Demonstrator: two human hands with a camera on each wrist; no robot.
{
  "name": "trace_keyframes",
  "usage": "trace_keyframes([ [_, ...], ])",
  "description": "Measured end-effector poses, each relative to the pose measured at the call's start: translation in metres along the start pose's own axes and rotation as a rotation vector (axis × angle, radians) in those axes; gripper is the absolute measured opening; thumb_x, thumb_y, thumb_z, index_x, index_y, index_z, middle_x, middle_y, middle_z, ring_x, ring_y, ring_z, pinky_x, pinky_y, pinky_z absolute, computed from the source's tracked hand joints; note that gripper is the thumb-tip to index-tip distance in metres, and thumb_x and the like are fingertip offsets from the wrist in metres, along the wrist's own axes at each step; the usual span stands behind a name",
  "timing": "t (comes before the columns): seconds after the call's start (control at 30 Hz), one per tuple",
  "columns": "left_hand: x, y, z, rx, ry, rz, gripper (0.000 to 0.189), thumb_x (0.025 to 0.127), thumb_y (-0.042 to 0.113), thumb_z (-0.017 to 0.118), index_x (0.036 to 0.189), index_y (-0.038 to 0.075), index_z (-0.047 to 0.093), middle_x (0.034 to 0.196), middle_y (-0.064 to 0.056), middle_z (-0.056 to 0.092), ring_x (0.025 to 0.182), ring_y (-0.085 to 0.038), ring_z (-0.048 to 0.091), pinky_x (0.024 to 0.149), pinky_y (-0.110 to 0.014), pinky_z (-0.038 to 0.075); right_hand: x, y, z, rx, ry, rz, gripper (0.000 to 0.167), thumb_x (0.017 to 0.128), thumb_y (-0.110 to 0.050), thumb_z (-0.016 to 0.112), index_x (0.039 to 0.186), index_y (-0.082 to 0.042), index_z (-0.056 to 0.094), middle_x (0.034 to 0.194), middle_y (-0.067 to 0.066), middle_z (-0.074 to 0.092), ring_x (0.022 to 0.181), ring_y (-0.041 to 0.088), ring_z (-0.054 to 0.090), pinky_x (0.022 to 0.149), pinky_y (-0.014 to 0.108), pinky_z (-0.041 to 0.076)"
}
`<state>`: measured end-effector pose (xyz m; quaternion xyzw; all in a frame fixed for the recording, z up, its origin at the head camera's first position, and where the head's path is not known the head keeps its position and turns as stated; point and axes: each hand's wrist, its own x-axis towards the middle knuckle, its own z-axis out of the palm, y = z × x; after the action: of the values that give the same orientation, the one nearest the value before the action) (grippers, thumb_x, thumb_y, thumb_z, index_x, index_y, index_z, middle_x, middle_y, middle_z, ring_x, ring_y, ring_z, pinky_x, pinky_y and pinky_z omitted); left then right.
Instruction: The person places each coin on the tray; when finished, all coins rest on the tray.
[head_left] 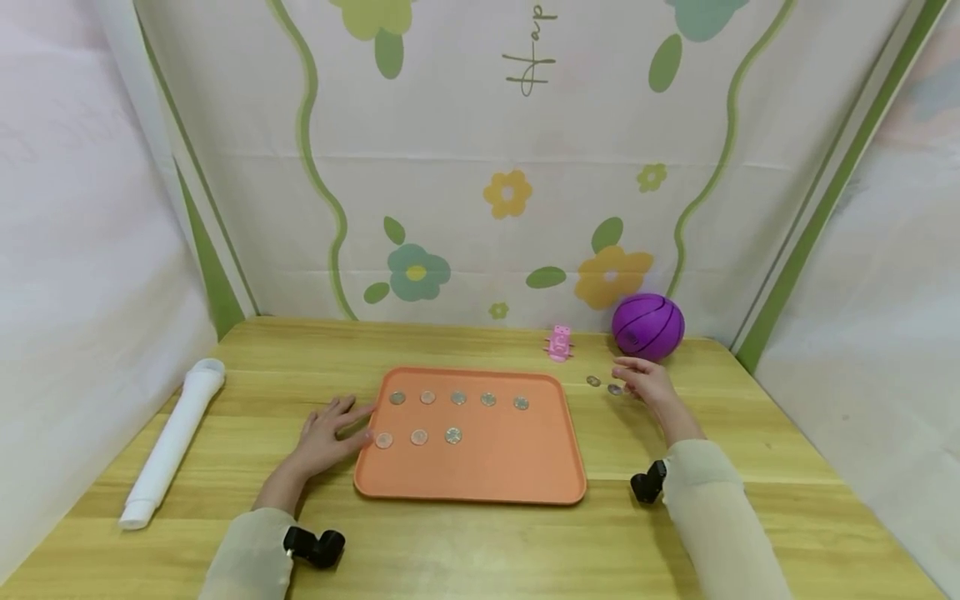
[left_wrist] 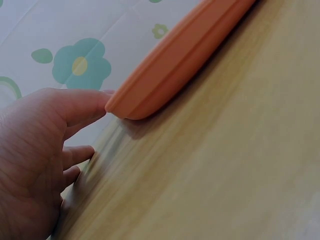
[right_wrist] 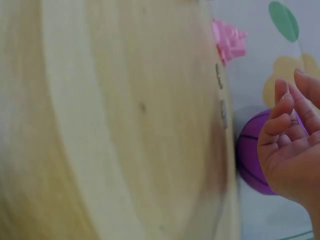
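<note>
An orange tray (head_left: 510, 467) lies on the wooden table, with coins in two rows; a silvery coin (head_left: 453, 436) ends the front row. My left hand (head_left: 330, 437) is at the tray's left edge, fingers spread and thumb and index finger touching the rim. In the left wrist view, those fingers meet the tray wall (left_wrist: 165, 65). Right of the tray lie two loose coins, one left (head_left: 593, 381) and one right (head_left: 615, 389). My right hand (head_left: 649, 387) hovers beside the right one, fingers loosely bent. Nothing shows between its fingers (right_wrist: 280, 107) in the right wrist view.
A purple ball (head_left: 648, 327) sits behind my right hand at the table's back edge. Left of it lies a small pink toy (head_left: 558, 343). A white tube (head_left: 172, 446) lies along the left side. Flowered cloth (head_left: 465, 208) hangs behind the table.
</note>
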<state>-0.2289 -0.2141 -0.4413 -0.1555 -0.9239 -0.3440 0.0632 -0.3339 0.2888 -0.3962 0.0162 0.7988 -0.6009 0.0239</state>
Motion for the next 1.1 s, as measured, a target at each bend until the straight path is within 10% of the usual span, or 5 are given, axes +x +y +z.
trace_keyframes([
  [0.67, -0.002, 0.0, -0.001, -0.003, 0.002, 0.011, 0.05, 0.082, 0.031, 0.058, 0.125, 0.009, 0.048, 0.132, -0.027, 0.027, 0.122, -0.044, 0.012, 0.091, -0.059, -0.001, 0.006, 0.038, -0.005, -0.057, 0.079, 0.08, 0.046, 0.08, -0.014, 0.061, 0.12, 0.005, 0.048, 0.068, -0.003, 0.053, 0.055, 0.006, 0.044, 0.051, 0.021, 0.039],
  [1.1, 0.0, 0.001, 0.0, -0.017, -0.005, -0.002, 0.05, 0.082, 0.032, 0.058, 0.125, 0.01, 0.048, 0.132, -0.026, 0.026, 0.123, -0.043, 0.011, 0.092, -0.059, -0.002, 0.01, 0.039, -0.002, -0.171, 0.073, 0.055, 0.039, 0.08, -0.013, 0.062, 0.111, 0.008, 0.054, 0.093, 0.006, 0.059, 0.059, 0.009, 0.044, 0.053, 0.024, 0.039],
])
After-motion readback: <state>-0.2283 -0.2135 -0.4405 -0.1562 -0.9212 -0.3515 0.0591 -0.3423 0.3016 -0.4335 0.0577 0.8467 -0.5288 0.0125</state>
